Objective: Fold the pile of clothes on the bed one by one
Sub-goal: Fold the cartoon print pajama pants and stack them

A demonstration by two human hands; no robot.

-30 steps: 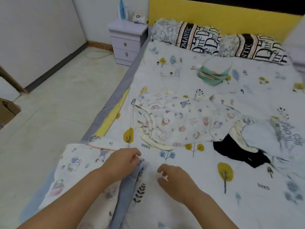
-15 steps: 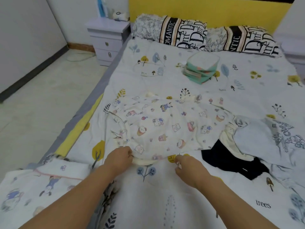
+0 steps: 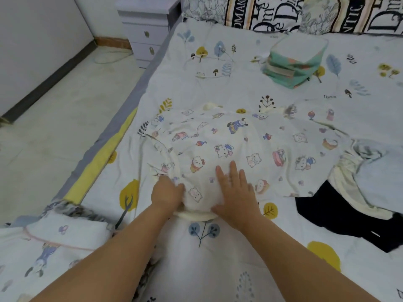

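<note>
Head cam: cartoon-print garment [image 3: 239, 149] on the bed, under both hands. Left hand [image 3: 166, 194] bunches its hem, right hand [image 3: 236, 192] presses flat. Looks soft, light, floppy; I'd grab the hem corners.

2 hands [image 3: 236, 194] on cartoon-print garment [image 3: 239, 149], left perhaps gripping

A white cartoon-print garment [image 3: 244, 149] is spread, rumpled, across the middle of the bed [image 3: 218, 258], its cream hem at the near edge. To its right, a black garment [image 3: 340, 210], a cream piece [image 3: 344, 177] and a pale blue printed garment [image 3: 383, 175] are heaped together. A folded cartoon-print garment [image 3: 54, 247] is laid at the bed's near left corner.
</note>
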